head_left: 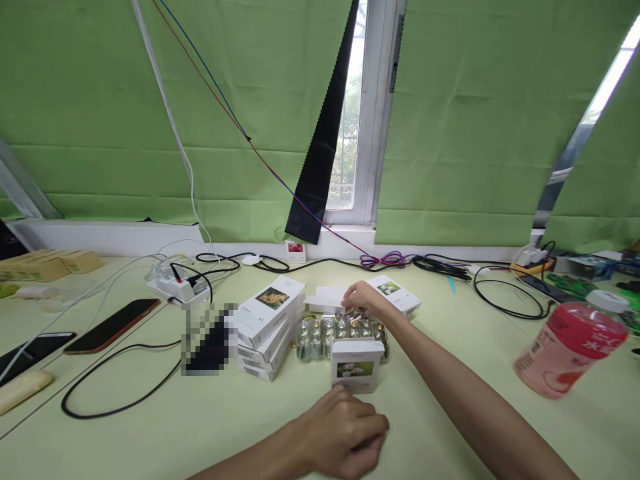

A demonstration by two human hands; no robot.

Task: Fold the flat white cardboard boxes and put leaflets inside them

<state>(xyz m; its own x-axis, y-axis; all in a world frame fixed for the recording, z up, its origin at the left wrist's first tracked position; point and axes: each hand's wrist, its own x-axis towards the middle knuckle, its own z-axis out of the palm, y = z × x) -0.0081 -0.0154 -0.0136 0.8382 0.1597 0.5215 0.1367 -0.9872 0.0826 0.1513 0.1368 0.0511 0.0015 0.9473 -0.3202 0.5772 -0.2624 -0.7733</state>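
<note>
My left hand [345,430] is closed, its fingers curled under, just in front of an upright white box [356,370] with a flower picture; what it holds, if anything, is hidden. My right hand [363,298] reaches over the back of the small glass bottles [316,340], fingers bent down beside a white open box or flap [326,299]. Its fingertips are too small to read. The bottles stand in rows behind the upright box. Left of them is a stack of white boxes [270,313]. Another white box [397,293] lies right of my right hand.
A pink-red plastic jar [570,350] stands at the right. Phones [113,325], a power strip [177,287] and looped black cables lie at the left. More cables run along the back edge. Yellowish boxes [45,265] sit far left.
</note>
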